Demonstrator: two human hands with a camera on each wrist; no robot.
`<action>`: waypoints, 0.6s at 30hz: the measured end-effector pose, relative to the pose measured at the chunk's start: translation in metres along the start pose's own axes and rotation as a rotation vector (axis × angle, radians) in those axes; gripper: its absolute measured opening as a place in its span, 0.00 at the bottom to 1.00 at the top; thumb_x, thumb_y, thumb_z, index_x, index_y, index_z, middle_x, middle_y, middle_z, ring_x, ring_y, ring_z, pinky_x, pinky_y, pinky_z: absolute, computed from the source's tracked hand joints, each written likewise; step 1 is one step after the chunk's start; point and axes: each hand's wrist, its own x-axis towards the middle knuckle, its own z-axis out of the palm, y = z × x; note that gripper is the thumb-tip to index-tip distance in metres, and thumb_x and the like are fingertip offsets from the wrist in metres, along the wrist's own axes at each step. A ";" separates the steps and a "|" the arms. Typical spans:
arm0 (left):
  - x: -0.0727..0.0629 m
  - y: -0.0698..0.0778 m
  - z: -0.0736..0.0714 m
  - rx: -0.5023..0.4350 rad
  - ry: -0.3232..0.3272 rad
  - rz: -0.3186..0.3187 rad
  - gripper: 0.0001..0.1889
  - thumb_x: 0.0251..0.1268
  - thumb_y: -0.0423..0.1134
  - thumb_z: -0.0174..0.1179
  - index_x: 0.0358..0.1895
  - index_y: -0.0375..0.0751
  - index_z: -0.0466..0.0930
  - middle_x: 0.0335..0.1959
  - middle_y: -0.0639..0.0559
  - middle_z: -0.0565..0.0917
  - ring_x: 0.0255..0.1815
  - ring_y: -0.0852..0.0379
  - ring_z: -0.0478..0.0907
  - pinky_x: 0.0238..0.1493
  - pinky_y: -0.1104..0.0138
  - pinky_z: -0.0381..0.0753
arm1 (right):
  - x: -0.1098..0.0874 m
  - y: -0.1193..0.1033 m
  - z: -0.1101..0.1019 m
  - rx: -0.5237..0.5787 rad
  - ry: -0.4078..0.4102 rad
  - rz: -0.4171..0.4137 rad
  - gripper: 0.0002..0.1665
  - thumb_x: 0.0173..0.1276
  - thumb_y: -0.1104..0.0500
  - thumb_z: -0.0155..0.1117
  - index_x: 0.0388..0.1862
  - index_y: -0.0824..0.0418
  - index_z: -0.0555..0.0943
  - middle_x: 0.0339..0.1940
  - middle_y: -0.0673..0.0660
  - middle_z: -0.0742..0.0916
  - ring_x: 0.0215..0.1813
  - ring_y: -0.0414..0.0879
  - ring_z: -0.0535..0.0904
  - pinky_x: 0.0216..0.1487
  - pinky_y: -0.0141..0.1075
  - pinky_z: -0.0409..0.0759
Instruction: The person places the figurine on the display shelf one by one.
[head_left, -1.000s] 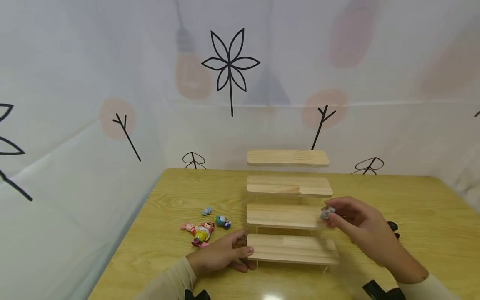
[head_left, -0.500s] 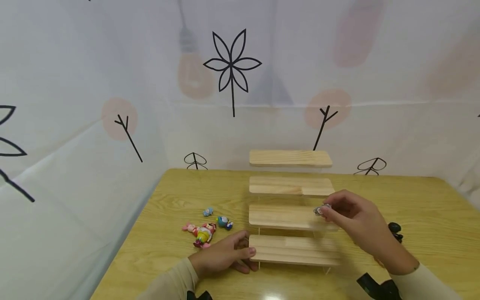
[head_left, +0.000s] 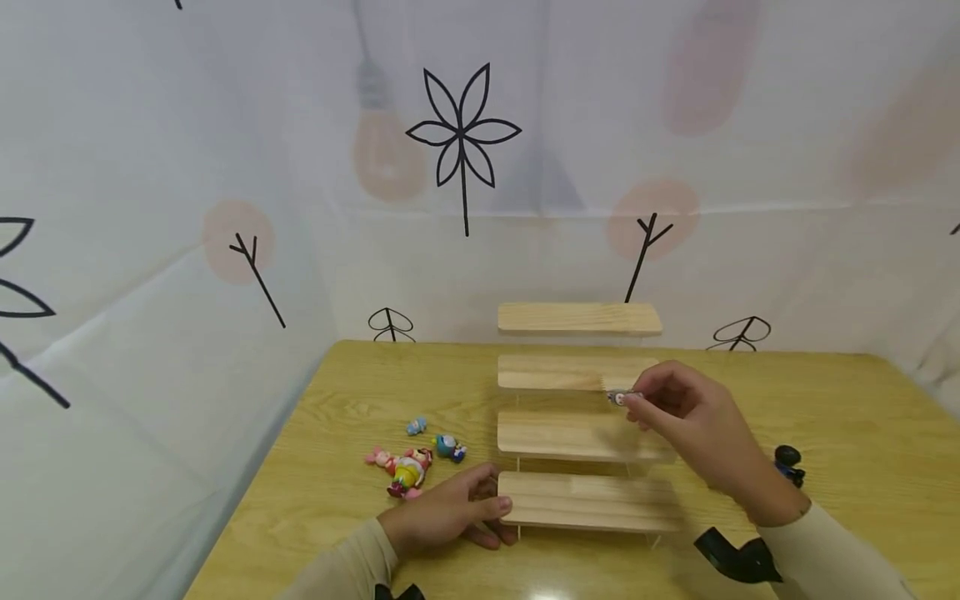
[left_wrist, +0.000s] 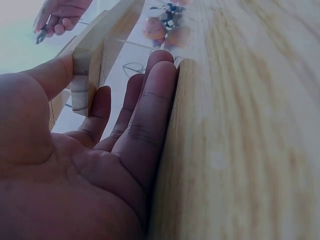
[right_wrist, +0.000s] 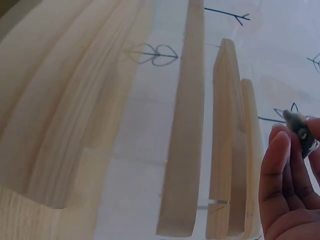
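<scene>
A wooden display rack with stepped shelves (head_left: 588,502) stands on the table. My left hand (head_left: 448,507) grips the left end of its lowest shelf; in the left wrist view the thumb presses the board end (left_wrist: 82,82) and the index finger lies beneath it. My right hand (head_left: 693,433) pinches a small grey figurine (head_left: 619,397) between thumb and fingertips. It hangs in the air in front of the second shelf from the top (head_left: 551,372). The right wrist view also shows the grey figurine (right_wrist: 300,131), partly covered by the fingers.
Left of the rack lie several small figurines: a light blue one (head_left: 416,426), a blue-green one (head_left: 448,447) and a yellow-and-red one (head_left: 407,472) beside a pink one (head_left: 382,458). A dark figurine (head_left: 787,463) lies right of the right arm. A patterned white curtain (head_left: 540,167) hangs behind the table.
My right hand has moved left and upward with the grey figurine, from beside the third shelf to the second from the top. The left hand has stayed on the lowest shelf.
</scene>
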 end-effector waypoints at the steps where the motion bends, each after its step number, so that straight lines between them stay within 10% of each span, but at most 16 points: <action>1: 0.000 0.000 0.000 0.000 0.001 0.000 0.32 0.77 0.49 0.54 0.73 0.37 0.54 0.56 0.42 0.76 0.51 0.45 0.85 0.51 0.58 0.87 | 0.001 0.000 0.001 0.002 -0.002 0.002 0.05 0.71 0.63 0.66 0.42 0.60 0.78 0.34 0.50 0.87 0.33 0.45 0.85 0.34 0.34 0.86; 10: 0.001 0.003 0.000 0.019 -0.010 0.027 0.19 0.78 0.48 0.54 0.57 0.39 0.63 0.53 0.43 0.79 0.50 0.45 0.86 0.49 0.58 0.87 | 0.018 -0.006 0.007 -0.111 0.024 -0.018 0.05 0.71 0.58 0.67 0.40 0.56 0.79 0.36 0.52 0.86 0.35 0.40 0.84 0.36 0.27 0.83; 18: 0.000 0.000 0.000 0.012 -0.015 0.016 0.24 0.77 0.49 0.55 0.64 0.38 0.62 0.54 0.43 0.79 0.50 0.46 0.86 0.50 0.59 0.87 | 0.038 -0.005 0.019 -0.227 0.029 -0.141 0.06 0.68 0.61 0.70 0.37 0.55 0.79 0.34 0.48 0.85 0.36 0.34 0.81 0.37 0.26 0.81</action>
